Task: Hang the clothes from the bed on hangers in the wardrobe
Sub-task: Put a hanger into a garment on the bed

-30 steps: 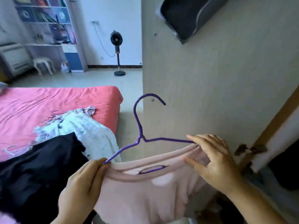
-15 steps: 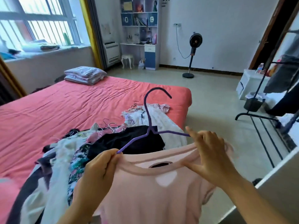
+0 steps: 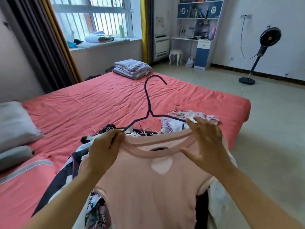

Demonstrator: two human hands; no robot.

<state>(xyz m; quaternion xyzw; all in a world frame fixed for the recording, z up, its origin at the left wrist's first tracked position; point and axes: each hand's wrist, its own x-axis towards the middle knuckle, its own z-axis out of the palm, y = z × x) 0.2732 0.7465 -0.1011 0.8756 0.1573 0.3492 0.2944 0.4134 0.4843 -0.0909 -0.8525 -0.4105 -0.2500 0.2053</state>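
A pale pink top point(image 3: 148, 187) hangs in front of me over the bed, with a dark purple wire hanger point(image 3: 148, 103) sticking up out of its neckline. My left hand point(image 3: 105, 149) pinches the top's left shoulder together with the hanger's left arm. My right hand point(image 3: 208, 146) holds the right shoulder of the top, thumb in front and fingers behind the collar, on the hanger's right arm. Beneath the top lies a heap of clothes point(image 3: 178, 123) with several loose hangers on the coral bed point(image 3: 99, 103). The wardrobe is out of view.
Folded bedding point(image 3: 132, 68) sits at the bed's far edge and grey pillows point(image 3: 14, 129) lie at the left. A standing fan point(image 3: 260, 52) is on the floor at the right. A desk with shelves point(image 3: 198, 30), a stool point(image 3: 175, 55) and a curtained window point(image 3: 92, 19) stand behind.
My view has swung left from the wardrobe panel to the bed and window. Both hands keep hold of the pink top on the hanger, now held over the clothes heap.
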